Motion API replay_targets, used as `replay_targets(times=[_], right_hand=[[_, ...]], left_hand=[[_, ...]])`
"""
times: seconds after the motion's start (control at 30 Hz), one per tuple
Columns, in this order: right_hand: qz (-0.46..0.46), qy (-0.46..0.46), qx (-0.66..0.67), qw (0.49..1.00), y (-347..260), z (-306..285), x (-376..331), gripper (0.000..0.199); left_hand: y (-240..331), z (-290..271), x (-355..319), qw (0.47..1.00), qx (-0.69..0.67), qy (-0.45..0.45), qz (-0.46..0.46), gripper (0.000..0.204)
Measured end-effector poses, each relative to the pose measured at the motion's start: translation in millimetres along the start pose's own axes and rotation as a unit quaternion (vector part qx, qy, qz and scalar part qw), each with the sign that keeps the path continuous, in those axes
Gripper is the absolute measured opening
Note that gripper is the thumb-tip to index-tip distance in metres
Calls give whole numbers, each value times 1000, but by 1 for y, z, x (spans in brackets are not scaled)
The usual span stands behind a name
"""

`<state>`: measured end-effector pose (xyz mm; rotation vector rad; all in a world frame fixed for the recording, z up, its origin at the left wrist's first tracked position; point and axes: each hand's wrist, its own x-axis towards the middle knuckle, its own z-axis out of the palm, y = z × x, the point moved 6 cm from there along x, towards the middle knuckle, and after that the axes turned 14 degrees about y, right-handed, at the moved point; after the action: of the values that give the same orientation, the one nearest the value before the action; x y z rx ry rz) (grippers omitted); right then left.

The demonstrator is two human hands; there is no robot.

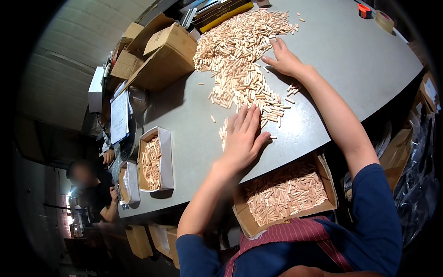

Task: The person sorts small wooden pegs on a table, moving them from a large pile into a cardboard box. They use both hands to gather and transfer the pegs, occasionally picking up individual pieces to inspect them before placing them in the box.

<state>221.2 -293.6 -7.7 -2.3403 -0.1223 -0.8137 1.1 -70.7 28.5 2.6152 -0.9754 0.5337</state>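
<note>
A long heap of small wooden dowel pins (237, 55) spreads over the grey table (360, 64) from the far edge toward me. My left hand (244, 136) lies on the near end of the heap, fingers stretched out, with some pins under and beside it. Farther off, my right hand (286, 60) rests at the right side of the heap. Its fingers are apart and the thumb points at the pins; nothing is held in it. Below the table's front edge, against my body, sits an open cardboard box (328, 182) with many more dowel pins inside.
A white box (166, 159) of pins and a smaller one (133, 182) stand at the table's left end. Cardboard boxes (168, 57) and a clipboard (120, 117) lie farther back. A tape roll (384, 21) is far right. Another person (99, 194) works at the left.
</note>
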Motion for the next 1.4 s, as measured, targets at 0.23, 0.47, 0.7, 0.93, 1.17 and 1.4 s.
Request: replay_targets(times=[0.23,0.47,0.7,0.93,1.17,1.4], right_hand=[[0,-79,-28,996,-10,-1,-4,86],[-23,-69,-33,997,-14,-1,-6,88],[-49,-44,-44,997,-14,1,-8,87],[-52,-78,-79,992,-16,5,-9,86],[-64,-95,-93,989,-16,4,-12,86],[-68,-77,-78,992,-19,2,-12,88]], left_hand=[[23,-4,-28,1000,23,-19,4,88],[11,-17,-64,998,57,-15,-31,90],[-27,-23,-73,972,48,-20,-228,88],[-13,-12,-46,991,42,-44,-115,88],[1,-8,-52,998,36,-51,-28,85],[-14,-28,-77,989,-41,22,-140,87]])
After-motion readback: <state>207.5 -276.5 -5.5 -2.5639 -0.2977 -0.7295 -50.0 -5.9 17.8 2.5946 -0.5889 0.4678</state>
